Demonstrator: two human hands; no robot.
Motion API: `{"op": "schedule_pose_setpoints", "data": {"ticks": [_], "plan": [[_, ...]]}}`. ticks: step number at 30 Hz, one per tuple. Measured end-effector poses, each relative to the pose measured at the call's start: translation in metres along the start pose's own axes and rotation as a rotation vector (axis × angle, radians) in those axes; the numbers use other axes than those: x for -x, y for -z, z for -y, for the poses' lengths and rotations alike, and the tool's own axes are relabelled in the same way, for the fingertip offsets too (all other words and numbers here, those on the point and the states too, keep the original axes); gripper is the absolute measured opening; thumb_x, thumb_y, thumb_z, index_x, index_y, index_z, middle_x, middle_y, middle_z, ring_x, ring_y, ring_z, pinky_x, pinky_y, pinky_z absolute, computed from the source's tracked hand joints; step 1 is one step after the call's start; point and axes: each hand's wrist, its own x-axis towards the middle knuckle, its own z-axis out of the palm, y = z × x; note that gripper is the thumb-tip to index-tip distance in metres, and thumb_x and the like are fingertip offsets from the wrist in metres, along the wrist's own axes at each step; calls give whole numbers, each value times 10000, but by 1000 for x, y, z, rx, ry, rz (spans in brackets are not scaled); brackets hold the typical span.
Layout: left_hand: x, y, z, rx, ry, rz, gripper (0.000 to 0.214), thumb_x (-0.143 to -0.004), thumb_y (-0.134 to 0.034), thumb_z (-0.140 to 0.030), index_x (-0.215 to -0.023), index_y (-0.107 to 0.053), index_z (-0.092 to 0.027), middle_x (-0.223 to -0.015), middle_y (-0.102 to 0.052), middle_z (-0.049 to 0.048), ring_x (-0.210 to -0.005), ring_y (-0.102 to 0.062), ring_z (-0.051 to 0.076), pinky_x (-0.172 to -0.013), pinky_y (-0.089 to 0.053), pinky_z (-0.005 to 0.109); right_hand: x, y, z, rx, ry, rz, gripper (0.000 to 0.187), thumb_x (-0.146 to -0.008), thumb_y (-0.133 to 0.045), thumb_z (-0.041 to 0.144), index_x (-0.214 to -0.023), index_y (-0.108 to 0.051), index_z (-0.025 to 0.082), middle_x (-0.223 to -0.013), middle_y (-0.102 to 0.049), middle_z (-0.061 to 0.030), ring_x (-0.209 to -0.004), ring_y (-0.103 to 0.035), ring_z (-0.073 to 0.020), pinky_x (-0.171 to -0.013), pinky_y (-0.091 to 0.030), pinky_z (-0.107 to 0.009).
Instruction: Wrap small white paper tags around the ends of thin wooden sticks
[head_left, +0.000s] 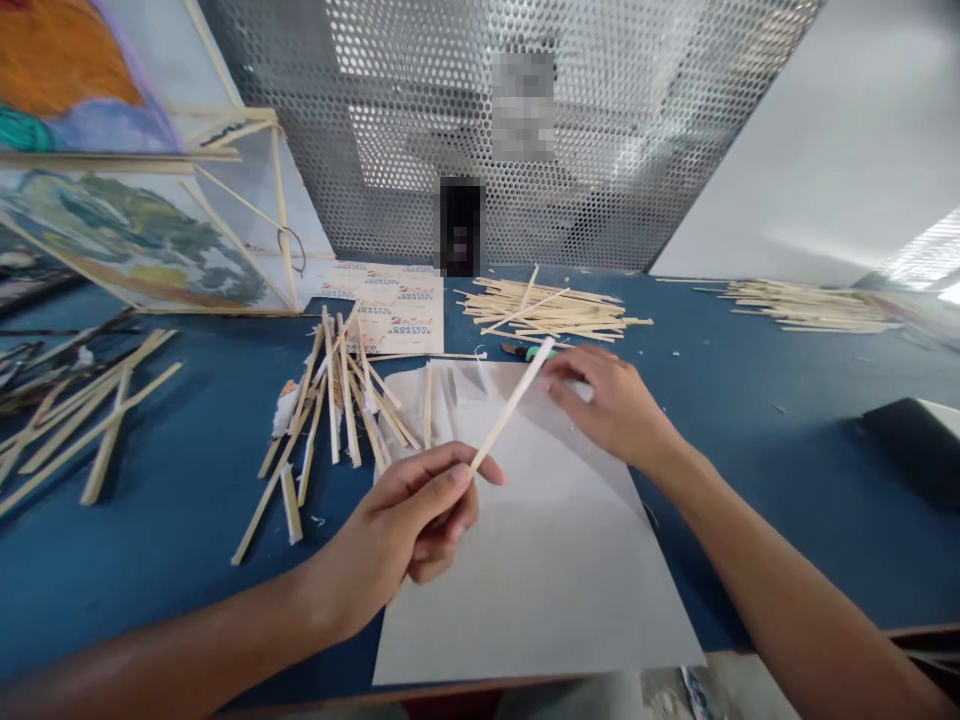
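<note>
My left hand (420, 510) pinches a thin wooden stick (506, 420) between thumb and fingers. The stick slants up to the right over the paper, and its far end looks white. My right hand (607, 400) is beyond the stick's upper part, fingers loosely bent and apart, with nothing visible in them. Just past its fingertips lies a cutter knife (529, 350) with a green part, partly hidden by the stick. Under both hands a large white paper sheet (540, 590) lies on the blue table (750, 420). Several loose sticks (337, 400), some with white scraps, lie to the left of it.
Behind the paper are a printed abrasive sheet (397, 300) and a pile of sticks (555, 305). More sticks lie at far right (810, 303) and far left (97, 420). A perforated metal panel (420, 120) stands behind. A dark object (911, 450) sits at the right.
</note>
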Motion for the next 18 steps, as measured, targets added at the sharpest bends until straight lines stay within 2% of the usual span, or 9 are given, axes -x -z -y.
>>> {"op": "schedule_pose_setpoints", "data": {"ticks": [1, 2, 5, 7, 10, 12, 14, 16, 18], "plan": [[-1, 0, 1, -5, 7, -19, 209, -990, -558, -379, -1022, -677, -210, -630, -429, -70, -451, -168, 22, -397, -151, 145, -6, -5, -16, 154, -46, -101, 364, -917, -589, 377, -1210, -679, 179, -1206, -697, -130, -1104, -583, -313, -927, -435, -448], [-3, 0, 2, -10, 14, -36, 207, -993, -548, -378, -1029, -670, -215, -634, -426, -71, -451, -167, 24, -396, -145, 147, -10, -9, -31, 256, -87, -129, 470, -909, -589, 419, -1315, -627, 186, -1323, -646, -152, -1200, -530, -369, -966, -408, -512], [-5, 0, 4, -7, 23, -44, 176, -993, -543, -353, -1029, -651, -219, -656, -433, -67, -464, -220, 35, -400, -167, 147, -17, -18, -62, 346, -121, -83, 457, -918, -559, 465, -1280, -660, 203, -1233, -685, -147, -1184, -534, -402, -963, -397, -570], [-5, 0, 3, 4, 10, -49, 150, -993, -540, -320, -1013, -639, -209, -669, -439, -62, -476, -257, 40, -406, -182, 147, -18, -16, -64, 343, -112, -90, 406, -937, -533, 436, -1217, -682, 184, -1149, -696, -149, -1119, -578, -378, -961, -406, -567], [-4, -2, 0, 13, -28, -116, 153, -1008, -492, -279, -1007, -623, -199, -658, -424, -68, -453, -224, 32, -396, -154, 148, -13, -5, -42, 285, -61, -257, 410, -967, -494, 404, -1251, -623, 138, -1177, -654, -171, -1084, -609, -327, -929, -461, -482], [-4, -2, -4, 29, -51, -186, 166, -1019, -464, -270, -993, -610, -197, -643, -401, -77, -441, -180, 28, -389, -128, 150, -3, 2, -17, 183, 74, -368, 384, -969, -513, 397, -1240, -609, 142, -1114, -662, -142, -1022, -633, -277, -863, -498, -392], [-4, -1, -7, 52, -71, -214, 163, -1022, -466, -277, -958, -592, -196, -630, -373, -84, -445, -146, 31, -385, -118, 150, 9, 3, 7, 112, 270, -341, 372, -952, -565, 372, -1255, -604, 161, -1054, -685, -100, -940, -660, -228, -790, -511, -321], [-3, -1, -9, 66, -86, -199, 165, -1020, -491, -308, -923, -570, -201, -631, -362, -85, -455, -130, 37, -380, -111, 150, 18, -1, 21, 111, 423, -230, 420, -937, -605, 343, -1318, -578, 170, -1044, -708, -77, -858, -679, -190, -724, -513, -282], [-1, -2, -8, 62, -88, -188, 188, -1016, -507, -342, -894, -547, -205, -633, -357, -85, -462, -128, 42, -374, -103, 150, 19, -5, 23, 155, 460, -163, 441, -935, -614, 338, -1344, -575, 177, -1033, -729, -69, -810, -693, -181, -685, -512, -276]]}}
